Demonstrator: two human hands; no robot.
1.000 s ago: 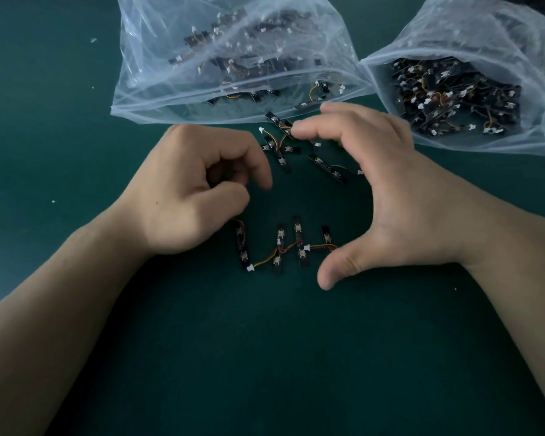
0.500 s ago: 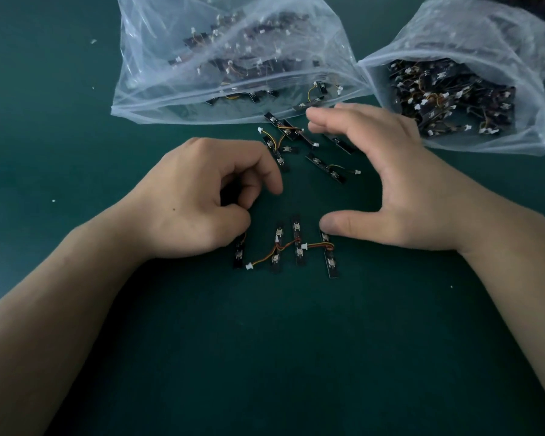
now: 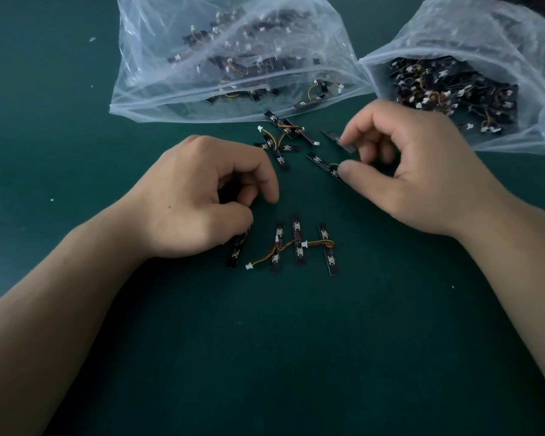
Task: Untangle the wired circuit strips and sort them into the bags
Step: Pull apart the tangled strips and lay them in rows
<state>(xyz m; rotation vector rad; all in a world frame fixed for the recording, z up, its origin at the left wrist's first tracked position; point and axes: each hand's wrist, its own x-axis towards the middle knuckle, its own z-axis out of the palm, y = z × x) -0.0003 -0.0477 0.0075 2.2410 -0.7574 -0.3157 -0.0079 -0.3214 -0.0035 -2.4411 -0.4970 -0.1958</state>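
Note:
Small black circuit strips joined by orange-yellow wires lie on the dark green table. A near row of strips (image 3: 298, 243) lies side by side below my hands. A tangled cluster (image 3: 280, 136) sits further back. My right hand (image 3: 400, 171) curls over two strips: its index fingertip touches a grey-ended strip (image 3: 339, 140), and its thumb presses on a wired strip (image 3: 323, 165). My left hand (image 3: 202, 193) rests curled, its thumb on a strip (image 3: 236, 250) at the row's left end.
Two clear plastic bags hold many more strips: one bag (image 3: 233, 58) at the back centre with its mouth facing me, another bag (image 3: 472, 73) at the back right, just behind my right hand. Bare green table spreads in front of me.
My right hand lifted off the near row's right end and moved back, curling its fingers onto the two strips near the right bag. My left hand stayed in place.

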